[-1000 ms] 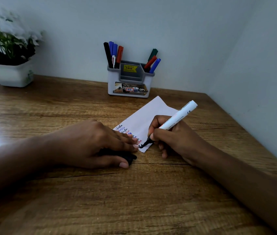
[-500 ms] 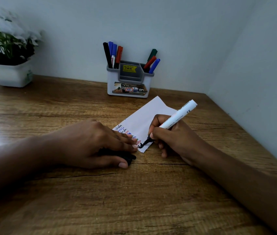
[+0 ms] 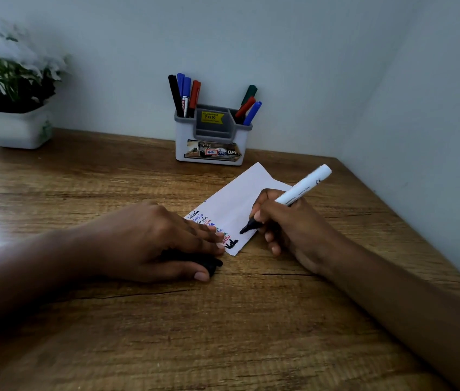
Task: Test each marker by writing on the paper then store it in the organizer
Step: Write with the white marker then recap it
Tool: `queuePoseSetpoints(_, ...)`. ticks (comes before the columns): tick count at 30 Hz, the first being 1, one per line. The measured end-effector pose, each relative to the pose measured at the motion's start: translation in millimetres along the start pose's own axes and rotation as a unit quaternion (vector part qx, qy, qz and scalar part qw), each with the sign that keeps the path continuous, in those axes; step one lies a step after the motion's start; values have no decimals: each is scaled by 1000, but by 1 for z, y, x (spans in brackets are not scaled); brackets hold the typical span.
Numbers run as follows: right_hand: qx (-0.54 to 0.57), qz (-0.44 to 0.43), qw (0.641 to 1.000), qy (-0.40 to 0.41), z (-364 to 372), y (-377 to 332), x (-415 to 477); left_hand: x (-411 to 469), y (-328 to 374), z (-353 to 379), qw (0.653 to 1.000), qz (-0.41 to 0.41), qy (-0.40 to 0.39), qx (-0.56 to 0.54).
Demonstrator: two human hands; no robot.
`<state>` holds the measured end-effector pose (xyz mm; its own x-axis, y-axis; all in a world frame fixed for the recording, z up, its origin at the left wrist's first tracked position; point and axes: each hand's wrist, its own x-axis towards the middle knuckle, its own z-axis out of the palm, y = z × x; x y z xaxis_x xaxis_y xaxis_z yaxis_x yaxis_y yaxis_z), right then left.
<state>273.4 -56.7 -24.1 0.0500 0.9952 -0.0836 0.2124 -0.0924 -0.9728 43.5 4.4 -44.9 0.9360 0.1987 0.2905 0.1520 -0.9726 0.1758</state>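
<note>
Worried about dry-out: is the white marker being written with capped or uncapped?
Uncapped: the white-barrelled marker shows a bare black tip at the white paper sheet; the right hand grips its barrel.

Dim, bluish room light; blown-out glare at left edge; blurred plant (image 3: pixel 11 77); wide-angle bending.

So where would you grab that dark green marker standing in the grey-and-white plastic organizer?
Probably pinch the dark green marker by its capped top, from above: only that end clears the grey-and-white organizer, leaning right, higher than the red marker and blue marker beside it.
</note>
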Motion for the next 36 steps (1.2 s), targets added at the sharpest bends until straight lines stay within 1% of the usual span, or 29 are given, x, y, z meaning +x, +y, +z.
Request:
queuePoseSetpoints(3, 151, 16, 988, 10, -6, -3, -1, -1, 1, 1, 1000, -3, 7, 0)
queuePoseSetpoints(5, 192, 13, 981, 6, -8, -3, -4, -2, 2, 1, 1000, -6, 17, -5)
queuePoseSetpoints(8, 185, -17, 983, 0, -8, -7, -9, -3, 3, 0, 998, -21, 41, -32)
queuePoseSetpoints(10, 160, -55, 986, 1, -8, -12, -13, -4, 3, -2, 993, -56, 74, -68)
queuePoseSetpoints(12, 126, -96, 987, 3, -10, -17, -17, -5, 6, -8, 977, -125, 120, -122)
queuePoseSetpoints(14, 107, -128, 986, 8, -11, -21, -21, -5, 10, -13, 953, -196, 167, -161)
queuePoseSetpoints(15, 108, -137, 985, 8, -11, -23, -23, -4, 12, -15, 941, -219, 188, -177)
queuePoseSetpoints(17, 123, -146, 982, -5, -10, -26, -25, -3, 13, -15, 925, -236, 217, -204)
queuePoseSetpoints(19, 141, -144, 979, -33, -9, -28, -27, -1, 16, -15, 915, -236, 222, -240)
queuePoseSetpoints(21, 160, -144, 975, -50, -9, -28, -29, 2, 20, -15, 896, -230, 227, -306)
queuePoseSetpoints(25, 163, -162, 972, -53, -8, -29, -31, 7, 26, -16, 867, -239, 217, -378)
queuePoseSetpoints(28, 144, -161, 974, -63, -6, -31, -33, 9, 29, -16, 854, -257, 214, -398)
queuePoseSetpoints(31, 96, -159, 980, -69, -2, -31, -36, 13, 33, -17, 845, -274, 211, -408)
queuePoseSetpoints(36, 54, -178, 980, -77, 4, -27, -37, 18, 42, -20, 833, -288, 177, -437)
